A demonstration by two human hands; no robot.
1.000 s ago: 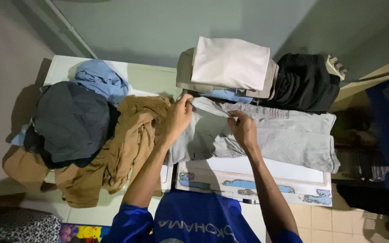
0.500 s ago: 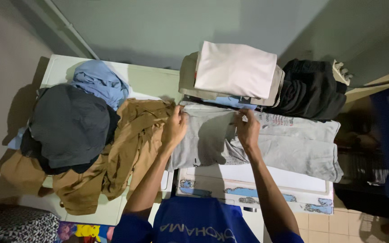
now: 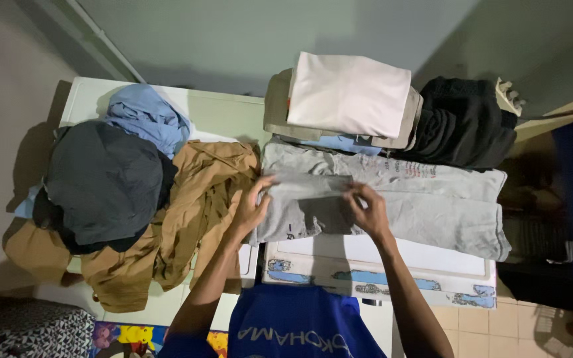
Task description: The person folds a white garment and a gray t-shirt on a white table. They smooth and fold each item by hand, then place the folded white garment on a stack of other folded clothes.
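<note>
Head view: both hands pinch a folded-over flap of grey garment (image 3: pixel 392 202) lying lengthwise along worktop's (image 3: pixel 379 255) near edge, left hand (image 3: pixel 252 207) at its left end, right hand (image 3: pixel 367 211) mid-cloth.

Both hands grip a folded edge of the grey garment (image 3: pixel 392 205) spread across the white bench (image 3: pixel 379 255): the left hand (image 3: pixel 252 207) at its left end, the right hand (image 3: pixel 368 209) near the middle. A brown garment (image 3: pixel 187 219) lies crumpled just left. Behind, a pink folded cloth (image 3: pixel 349 93) tops a stack beside black clothing (image 3: pixel 462 126).
</note>
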